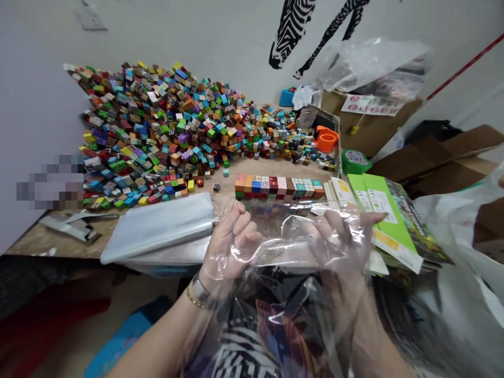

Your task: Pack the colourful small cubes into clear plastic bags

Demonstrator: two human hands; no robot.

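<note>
Clear plastic bag (291, 252) spans both hands in front of the table (260, 167). The left hand (234, 239) pinches the bag's edge, its fingers curled closed. The right hand (340, 241) is behind or inside the film, fingers bent, one extended; its grip I cannot tell. Just beyond stands a row of small colourful cubes (279, 187), beside green boxes (384, 207); a large heap of cubes (169, 126) lies behind.

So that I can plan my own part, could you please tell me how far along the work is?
Done, it seems: a neat row of blocks is lined up. In hand: the left hand pinches clear plastic film; the right hand shows through it. Probably left: the row, which looks unwrapped, and the big pile of loose blocks, still unsorted.
</note>
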